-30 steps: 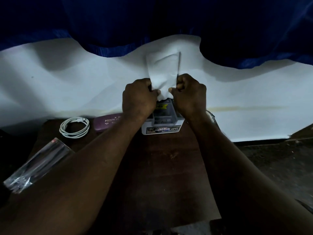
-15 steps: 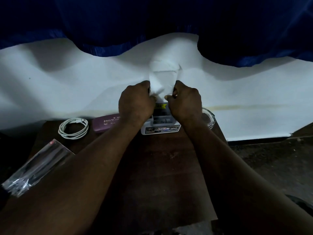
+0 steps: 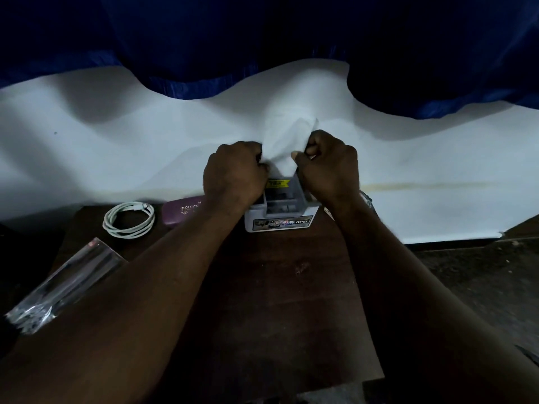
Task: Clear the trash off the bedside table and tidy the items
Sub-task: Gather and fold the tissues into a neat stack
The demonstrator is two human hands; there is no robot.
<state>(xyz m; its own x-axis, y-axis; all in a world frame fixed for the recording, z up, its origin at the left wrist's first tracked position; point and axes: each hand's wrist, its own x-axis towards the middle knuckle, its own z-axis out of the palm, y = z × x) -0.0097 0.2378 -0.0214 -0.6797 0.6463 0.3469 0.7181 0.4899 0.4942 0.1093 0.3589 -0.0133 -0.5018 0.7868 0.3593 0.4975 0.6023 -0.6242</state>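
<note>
A white tissue (image 3: 287, 142) is held upright between both hands above a small white organiser box (image 3: 280, 220) with grey compartments and an "OPEL" sticker. My left hand (image 3: 233, 173) grips the tissue's left edge with curled fingers. My right hand (image 3: 328, 167) pinches its right edge between thumb and fingers. The tissue's lower tip points down into the box. The box stands at the back of the dark wooden bedside table (image 3: 274, 301).
A coiled white cable (image 3: 129, 219) and a purple case marked "PRINCE" (image 3: 182, 210) lie at the table's back left. A clear plastic wrapper (image 3: 62, 284) lies at the left edge. A glass object (image 3: 366, 198) shows behind my right wrist. White sheet and blue fabric lie behind.
Both hands stayed over the box while crumpling the tissue; its standing top has shrunk and folded over to the right.
</note>
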